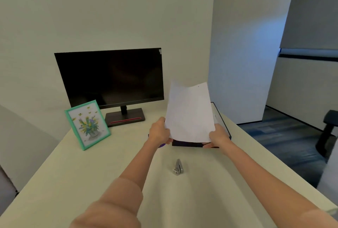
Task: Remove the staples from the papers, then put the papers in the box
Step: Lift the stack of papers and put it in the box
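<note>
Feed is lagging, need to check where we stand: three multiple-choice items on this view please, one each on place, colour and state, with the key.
1. Where does the staple remover lie? A) on the table, nearer the person than the box; B) inside the box; C) on the floor.
2. What colour is the picture frame? A) red; B) teal; C) black.
3. How are the papers held? A) flat on the table; B) by one hand; C) upright by both hands.
Key: 1 A, it lies on the table, short of the box. 2 B, its border is teal. 3 C, the left hand and right hand grip the lower corners.
</note>
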Action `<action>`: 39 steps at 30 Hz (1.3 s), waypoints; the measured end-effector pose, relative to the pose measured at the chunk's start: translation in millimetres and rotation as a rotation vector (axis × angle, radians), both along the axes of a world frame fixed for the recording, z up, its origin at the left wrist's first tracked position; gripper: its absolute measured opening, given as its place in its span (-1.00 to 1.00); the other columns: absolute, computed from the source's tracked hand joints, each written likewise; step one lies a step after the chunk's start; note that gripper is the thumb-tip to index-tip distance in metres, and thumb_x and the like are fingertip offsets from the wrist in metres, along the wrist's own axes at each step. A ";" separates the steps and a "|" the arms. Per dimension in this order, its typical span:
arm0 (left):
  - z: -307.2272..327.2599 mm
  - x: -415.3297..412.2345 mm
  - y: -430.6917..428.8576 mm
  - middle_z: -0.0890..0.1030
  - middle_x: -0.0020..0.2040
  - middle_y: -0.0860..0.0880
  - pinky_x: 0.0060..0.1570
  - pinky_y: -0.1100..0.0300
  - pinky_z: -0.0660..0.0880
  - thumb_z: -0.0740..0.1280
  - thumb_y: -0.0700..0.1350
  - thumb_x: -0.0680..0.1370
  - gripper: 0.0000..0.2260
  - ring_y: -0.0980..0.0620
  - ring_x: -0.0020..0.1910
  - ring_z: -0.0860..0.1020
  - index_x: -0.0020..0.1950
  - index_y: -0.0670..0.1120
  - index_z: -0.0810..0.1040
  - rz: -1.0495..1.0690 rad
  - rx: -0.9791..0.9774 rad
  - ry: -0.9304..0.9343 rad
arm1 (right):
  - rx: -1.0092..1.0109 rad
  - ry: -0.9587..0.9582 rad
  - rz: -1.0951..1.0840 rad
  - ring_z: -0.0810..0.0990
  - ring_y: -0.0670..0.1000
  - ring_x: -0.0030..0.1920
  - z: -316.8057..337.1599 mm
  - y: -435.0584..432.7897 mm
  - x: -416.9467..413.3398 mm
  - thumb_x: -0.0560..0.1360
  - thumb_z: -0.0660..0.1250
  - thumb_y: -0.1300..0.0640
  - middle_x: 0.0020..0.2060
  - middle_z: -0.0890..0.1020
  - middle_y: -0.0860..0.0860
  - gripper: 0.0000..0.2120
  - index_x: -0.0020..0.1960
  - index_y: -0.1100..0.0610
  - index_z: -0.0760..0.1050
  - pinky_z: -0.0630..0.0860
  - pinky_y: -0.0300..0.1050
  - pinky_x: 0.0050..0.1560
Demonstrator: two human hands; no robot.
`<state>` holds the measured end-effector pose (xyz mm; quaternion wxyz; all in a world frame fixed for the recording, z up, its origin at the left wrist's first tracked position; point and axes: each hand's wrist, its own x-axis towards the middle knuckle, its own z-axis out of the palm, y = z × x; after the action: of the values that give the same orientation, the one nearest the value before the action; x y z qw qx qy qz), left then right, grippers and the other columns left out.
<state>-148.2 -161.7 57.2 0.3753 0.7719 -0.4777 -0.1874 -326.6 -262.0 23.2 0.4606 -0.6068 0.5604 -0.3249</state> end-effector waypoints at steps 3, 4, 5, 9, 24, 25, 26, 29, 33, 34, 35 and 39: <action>-11.1 -3.7 -46.9 0.59 0.12 -0.17 -0.07 0.06 0.58 0.23 -0.27 0.56 -0.67 -0.17 0.00 0.60 0.31 -0.13 0.33 0.056 -0.032 -0.183 | -0.192 0.378 -0.021 0.55 0.14 -0.12 7.5 -32.4 -9.4 0.51 0.09 0.34 0.09 0.55 0.17 -0.63 0.31 0.19 0.31 0.56 0.00 -0.17; -17.5 -4.2 -62.3 0.60 0.10 -0.16 0.00 0.03 0.57 0.24 -0.26 0.56 -0.63 -0.16 -0.01 0.60 0.35 -0.09 0.28 0.056 -0.035 -0.230 | -0.232 0.490 -0.024 0.54 0.15 -0.06 7.5 -41.1 -10.5 0.51 0.11 0.32 0.10 0.56 0.17 -0.63 0.31 0.18 0.29 0.50 -0.02 -0.13; -23.7 -4.2 -75.5 0.62 0.06 -0.13 0.06 0.03 0.54 0.23 -0.25 0.56 -0.59 -0.13 -0.05 0.60 0.38 -0.04 0.24 0.052 -0.018 -0.302 | -0.264 0.584 -0.020 0.55 0.16 0.00 5.3 -49.8 -9.9 0.51 0.13 0.31 0.10 0.56 0.16 -0.63 0.31 0.16 0.28 0.47 -0.03 -0.08; -45.1 -0.6 -117.0 0.64 -0.08 -0.05 0.29 0.03 0.22 0.23 -0.22 0.58 -0.66 -0.04 -0.05 0.57 0.31 0.05 0.33 0.034 0.078 -0.602 | -0.343 0.849 -0.021 0.51 0.11 0.09 -9.5 -78.2 -4.2 0.48 0.20 0.28 0.04 0.58 0.09 -0.58 0.31 0.08 0.29 0.31 0.00 0.12; -52.6 23.2 -106.8 0.48 0.24 -0.06 0.38 -0.08 0.13 0.17 0.05 0.60 -0.73 -0.06 0.26 0.41 0.21 0.03 0.54 -0.004 0.074 -0.707 | -0.409 1.040 -0.017 0.40 0.09 0.20 -29.9 -78.1 -2.9 0.53 0.13 0.14 0.20 0.46 0.07 -0.68 0.27 0.02 0.39 0.22 0.04 0.20; -48.8 30.0 -93.1 0.47 0.25 -0.05 0.37 -0.06 0.15 0.15 0.05 0.61 -0.72 -0.05 0.27 0.41 0.25 0.04 0.51 0.018 0.001 -0.669 | -0.451 0.980 -0.012 0.39 0.09 0.21 -29.9 -71.4 -1.1 0.56 0.12 0.11 0.22 0.45 0.08 -0.69 0.29 0.01 0.39 0.23 0.04 0.19; -44.9 38.3 -78.3 0.46 0.27 -0.04 0.37 -0.04 0.16 0.13 0.06 0.62 -0.71 -0.03 0.29 0.40 0.28 0.04 0.48 0.049 -0.054 -0.637 | -0.490 0.910 0.001 0.39 0.09 0.22 -29.5 -63.4 1.9 0.58 0.11 0.08 0.23 0.44 0.08 -0.69 0.30 0.00 0.39 0.24 0.04 0.20; -38.7 70.2 -26.7 0.41 0.32 -0.02 0.39 -0.05 0.16 0.11 0.07 0.63 -0.68 -0.02 0.34 0.35 0.35 0.05 0.39 0.188 -0.114 -0.541 | -0.585 0.642 0.048 0.39 0.10 0.23 -28.4 -27.9 17.9 0.60 0.14 0.08 0.21 0.44 0.09 -0.72 0.28 0.02 0.44 0.27 0.04 0.24; -57.2 119.2 68.2 0.41 0.31 -0.07 0.34 -0.11 0.19 0.11 0.07 0.62 -0.66 -0.09 0.33 0.33 0.36 0.02 0.38 0.428 -0.098 -0.411 | -0.585 0.239 0.215 0.43 0.04 0.14 -30.6 45.0 47.7 0.61 0.18 0.11 0.06 0.44 0.00 -0.80 0.14 0.09 0.54 0.39 -0.12 0.11; -68.5 130.0 92.4 0.42 0.29 -0.09 0.32 -0.11 0.19 0.11 0.07 0.61 -0.66 -0.11 0.32 0.33 0.34 0.00 0.39 0.480 -0.068 -0.383 | -0.552 0.170 0.254 0.45 0.02 0.11 -32.6 61.8 56.7 0.61 0.18 0.10 0.02 0.44 -0.01 -0.80 0.11 0.11 0.55 0.36 -0.18 0.07; -80.9 138.9 115.3 0.43 0.29 -0.10 0.32 -0.11 0.19 0.12 0.08 0.61 -0.65 -0.13 0.31 0.34 0.34 -0.01 0.39 0.519 -0.027 -0.361 | -0.523 0.117 0.287 0.48 0.02 0.08 -35.2 77.6 65.2 0.61 0.19 0.11 0.01 0.46 0.00 -0.79 0.10 0.12 0.57 0.34 -0.21 0.05; -121.0 153.4 179.9 0.38 0.33 -0.11 0.36 -0.11 0.13 0.10 0.10 0.61 -0.61 -0.13 0.36 0.29 0.39 0.01 0.35 0.589 0.120 -0.280 | -0.452 0.060 0.386 0.54 0.05 0.15 -54.1 122.2 94.4 0.61 0.15 0.22 0.13 0.55 0.04 -0.75 0.17 0.12 0.56 0.39 -0.16 0.15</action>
<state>5.2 18.1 -63.8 0.2979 0.9159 -0.2688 0.0092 -232.2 -139.8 -30.9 0.3503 -0.7987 0.3614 -0.3299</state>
